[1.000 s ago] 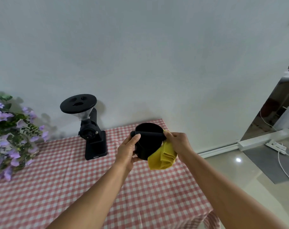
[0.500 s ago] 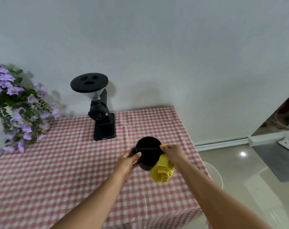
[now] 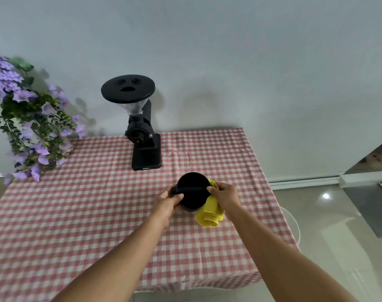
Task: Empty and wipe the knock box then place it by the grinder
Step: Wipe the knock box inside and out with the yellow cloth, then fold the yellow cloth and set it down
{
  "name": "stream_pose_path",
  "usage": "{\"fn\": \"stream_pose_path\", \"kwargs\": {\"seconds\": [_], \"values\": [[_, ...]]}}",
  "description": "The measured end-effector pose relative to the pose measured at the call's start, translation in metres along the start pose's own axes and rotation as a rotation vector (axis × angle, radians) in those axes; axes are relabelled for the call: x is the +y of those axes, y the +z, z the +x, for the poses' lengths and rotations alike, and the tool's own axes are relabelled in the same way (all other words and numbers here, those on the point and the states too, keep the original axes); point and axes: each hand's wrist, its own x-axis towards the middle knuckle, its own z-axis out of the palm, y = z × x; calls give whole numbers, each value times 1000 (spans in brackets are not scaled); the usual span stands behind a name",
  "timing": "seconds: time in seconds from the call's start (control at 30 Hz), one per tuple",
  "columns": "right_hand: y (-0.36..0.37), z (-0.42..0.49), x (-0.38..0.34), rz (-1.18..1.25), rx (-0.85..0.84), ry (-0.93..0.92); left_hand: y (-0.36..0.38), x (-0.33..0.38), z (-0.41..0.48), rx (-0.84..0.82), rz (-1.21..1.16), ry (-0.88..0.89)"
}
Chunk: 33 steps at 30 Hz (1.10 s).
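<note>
The black round knock box [image 3: 193, 184], with a bar across its open top, is over the red-checked tablecloth [image 3: 87, 214], in front and to the right of the black grinder [image 3: 142, 136]. My left hand [image 3: 167, 202] grips its left side near the end of the bar. My right hand [image 3: 224, 196] is on its right side and presses a folded yellow cloth [image 3: 209, 214] against the box's wall. The cloth hangs below my right hand. I cannot tell whether the box rests on the table.
A bunch of purple flowers [image 3: 24, 118] stands at the table's back left. A white wall is behind the table. The table's right edge [image 3: 270, 192] drops to a glossy tiled floor with a white round rim [image 3: 294, 225] beside it.
Both hands have carried the knock box and cloth down toward the tabletop, nearer the grinder. The view has tilted down, so more of the table shows.
</note>
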Motion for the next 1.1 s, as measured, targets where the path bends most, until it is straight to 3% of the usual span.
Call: {"fn": "stream_pose_path", "kwargs": {"seconds": [0.3, 0.47, 0.53, 0.63, 0.7, 0.77, 0.97, 1.1], "values": [[5, 7, 5, -8, 91, 1, 4, 7, 4, 33, -3, -24], [-16, 2, 7, 89, 81, 7, 5, 15, 0, 62, 110, -46], [-27, -1, 8, 130, 73, 3, 11, 23, -7, 172, 241, 41], [-46, -8, 9, 165, 32, -35, 30, 37, -28, 380, 416, 372], [-58, -13, 10, 188, -13, -59, 47, 44, -42, 300, 455, 557], [-70, -18, 10, 227, -32, -68, 65, 47, -52, 115, 472, 584], [-104, -43, 0, 463, -103, -101, 116, 44, -65, -449, 536, 280], [-125, -53, 0, 633, -189, -108, 139, 36, -71, -640, 637, 147]]}}
